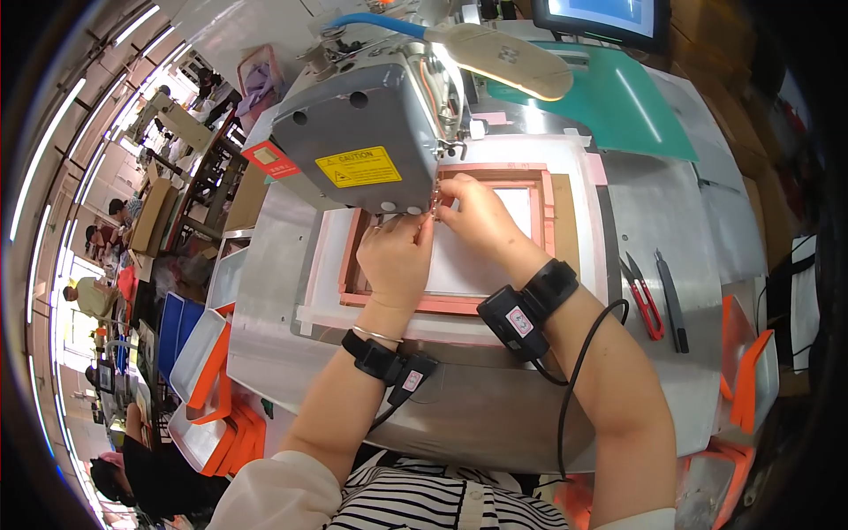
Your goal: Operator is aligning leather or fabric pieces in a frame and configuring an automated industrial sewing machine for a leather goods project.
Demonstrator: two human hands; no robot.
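Observation:
The grey head of a sewing machine stands in front of me, with a yellow warning label on its end. My left hand is closed, thumb and fingers pinched together just below the machine's lower right corner. Close beside it, my right hand also pinches at the needle area. Whatever the fingertips hold is too small and hidden to name. Under both hands lies a reddish-pink rectangular frame around a white sheet. Each wrist wears a black strap with a small cabled box.
Red-handled thread snips and dark tweezers lie on the metal table to the right. A green sheet and a monitor are behind. Orange-edged trays stand at the left. Other people work far left.

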